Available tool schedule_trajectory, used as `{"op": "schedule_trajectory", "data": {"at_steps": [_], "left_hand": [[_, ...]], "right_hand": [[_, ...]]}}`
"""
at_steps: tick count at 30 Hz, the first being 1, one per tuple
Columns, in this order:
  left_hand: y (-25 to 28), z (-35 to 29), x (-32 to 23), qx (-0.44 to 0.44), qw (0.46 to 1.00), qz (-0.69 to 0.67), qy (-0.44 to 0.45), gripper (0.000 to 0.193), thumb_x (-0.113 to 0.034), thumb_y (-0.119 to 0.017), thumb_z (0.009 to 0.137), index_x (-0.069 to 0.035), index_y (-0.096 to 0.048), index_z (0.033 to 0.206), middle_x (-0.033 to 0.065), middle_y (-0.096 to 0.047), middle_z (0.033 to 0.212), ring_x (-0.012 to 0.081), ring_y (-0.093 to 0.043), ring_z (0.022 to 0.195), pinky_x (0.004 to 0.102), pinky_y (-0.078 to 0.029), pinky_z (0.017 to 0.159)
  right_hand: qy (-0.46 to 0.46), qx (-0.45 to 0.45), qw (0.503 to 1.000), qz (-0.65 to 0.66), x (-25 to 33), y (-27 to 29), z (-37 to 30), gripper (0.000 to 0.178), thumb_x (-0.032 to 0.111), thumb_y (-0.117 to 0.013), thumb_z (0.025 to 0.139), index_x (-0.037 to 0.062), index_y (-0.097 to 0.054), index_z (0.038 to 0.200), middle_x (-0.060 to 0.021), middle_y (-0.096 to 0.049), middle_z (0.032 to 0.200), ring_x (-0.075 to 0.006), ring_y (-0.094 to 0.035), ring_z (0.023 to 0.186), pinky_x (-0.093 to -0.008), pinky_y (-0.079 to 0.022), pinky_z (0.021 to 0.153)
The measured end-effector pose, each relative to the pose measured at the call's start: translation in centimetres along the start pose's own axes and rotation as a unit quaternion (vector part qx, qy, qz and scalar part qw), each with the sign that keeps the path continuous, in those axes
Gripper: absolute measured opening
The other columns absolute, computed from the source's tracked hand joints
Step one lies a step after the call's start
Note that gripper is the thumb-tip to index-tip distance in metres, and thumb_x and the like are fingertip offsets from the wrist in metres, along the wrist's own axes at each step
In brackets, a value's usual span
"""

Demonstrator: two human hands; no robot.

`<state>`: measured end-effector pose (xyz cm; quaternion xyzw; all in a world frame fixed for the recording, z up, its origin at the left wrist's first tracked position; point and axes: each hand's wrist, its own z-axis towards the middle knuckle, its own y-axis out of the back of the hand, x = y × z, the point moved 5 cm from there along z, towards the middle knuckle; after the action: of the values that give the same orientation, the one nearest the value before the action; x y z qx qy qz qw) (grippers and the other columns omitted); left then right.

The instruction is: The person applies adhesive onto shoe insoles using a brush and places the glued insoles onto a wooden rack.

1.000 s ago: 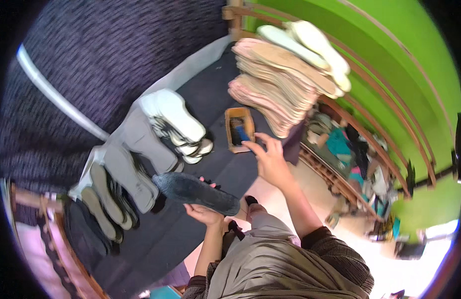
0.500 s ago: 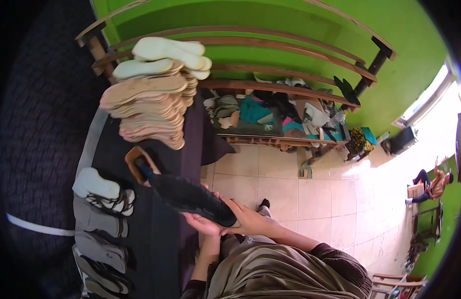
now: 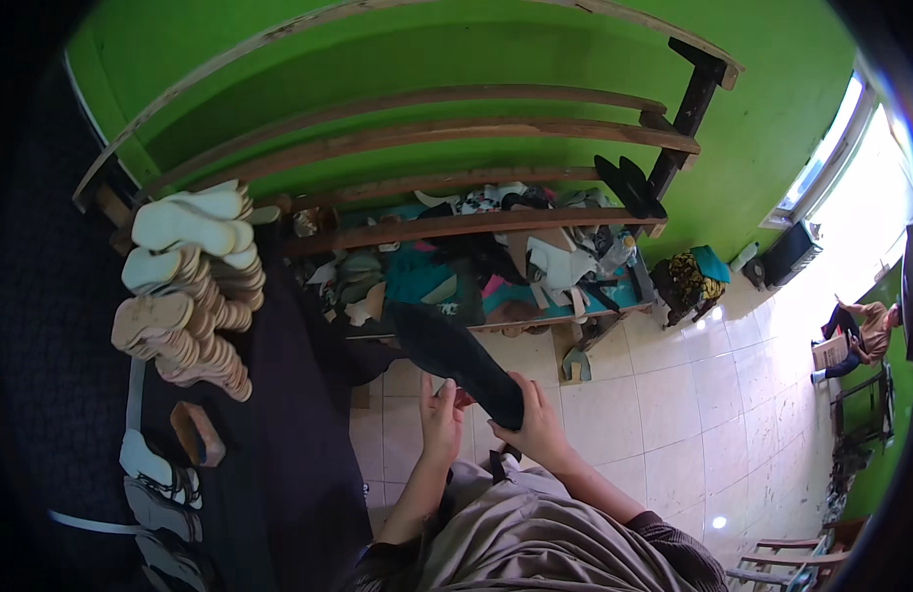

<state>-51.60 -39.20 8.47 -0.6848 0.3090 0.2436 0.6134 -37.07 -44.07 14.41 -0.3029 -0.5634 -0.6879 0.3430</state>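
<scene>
In my right hand [image 3: 537, 434] is the near end of a long black shoe sole [image 3: 461, 365], my fingers and thumb closed around it. The sole tilts up and to the left, in front of my body. My left hand [image 3: 441, 424] is raised beside the sole's left edge, thumb and forefinger pointing up and apart. Some of its other fingers are partly hidden near the sole, and I cannot tell whether they touch it. To the left, on the dark-covered table [image 3: 289, 474], is a small brown open box [image 3: 198, 434].
Stacks of beige and white insoles [image 3: 185, 306] stand at the table's far left, with grey pairs [image 3: 165, 508] nearer. Against the green wall, a wooden bench [image 3: 466, 229] holds fabric scraps [image 3: 417, 281]. Another person [image 3: 871, 335] sits at the far right; tiled floor [image 3: 663, 395] lies between.
My view has shifted, and the sole has moved away from the table and brown box, turning more upright. The left hand has come off the sole's underside to its left edge; the right still grips it.
</scene>
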Motion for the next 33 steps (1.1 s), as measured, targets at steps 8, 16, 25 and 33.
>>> {"op": "schedule_trajectory", "data": {"at_steps": [8, 16, 25, 33], "left_hand": [[-8.5, 7.3, 6.1, 0.036, 0.995, 0.073, 0.058, 0.057, -0.011, -0.051, 0.094, -0.014, -0.022, 0.144, 0.0053, -0.063, 0.095, 0.0139, -0.063, 0.079, 0.0306, -0.051, 0.074], [-15.6, 18.9, 11.1, 0.061, 0.968, 0.242, 0.019, 0.059, -0.012, -0.057, 0.091, -0.005, -0.026, 0.141, 0.0068, -0.064, 0.090, 0.0098, -0.061, 0.075, 0.0239, -0.050, 0.068], [-23.7, 37.6, 17.6, 0.159, 0.841, 0.513, -0.067, 0.058, -0.018, -0.067, 0.083, 0.003, -0.038, 0.129, 0.0121, -0.067, 0.080, 0.0186, -0.064, 0.076, 0.0306, -0.049, 0.070], [-24.5, 44.8, 24.6, 0.218, 0.732, 0.611, -0.210, 0.057, -0.019, -0.068, 0.084, 0.000, -0.039, 0.129, 0.0160, -0.062, 0.103, 0.0223, -0.059, 0.097, 0.0343, -0.045, 0.083]], "right_hand": [[-0.019, -0.041, 0.999, -0.014, -6.8, 7.7, 5.1, 0.083, 0.017, -0.080, 0.063, 0.0028, -0.035, 0.132, -0.0212, -0.044, 0.117, -0.0383, -0.049, 0.108, -0.0408, -0.043, 0.090], [-0.060, -0.092, 0.993, -0.032, -15.2, 13.5, 14.3, 0.078, 0.021, -0.078, 0.061, 0.0039, -0.040, 0.128, -0.0184, -0.052, 0.115, -0.0364, -0.050, 0.109, -0.0427, -0.042, 0.092], [-0.070, -0.153, 0.966, -0.196, -21.7, 20.3, 27.0, 0.073, 0.031, -0.076, 0.063, 0.0040, -0.046, 0.124, -0.0143, -0.057, 0.112, -0.0315, -0.051, 0.109, -0.0466, -0.032, 0.100], [-0.088, -0.185, 0.957, -0.207, -26.5, 22.0, 31.1, 0.067, 0.037, -0.076, 0.068, 0.0041, -0.051, 0.121, -0.0150, -0.057, 0.116, -0.0303, -0.049, 0.115, -0.0482, -0.027, 0.106]]}}
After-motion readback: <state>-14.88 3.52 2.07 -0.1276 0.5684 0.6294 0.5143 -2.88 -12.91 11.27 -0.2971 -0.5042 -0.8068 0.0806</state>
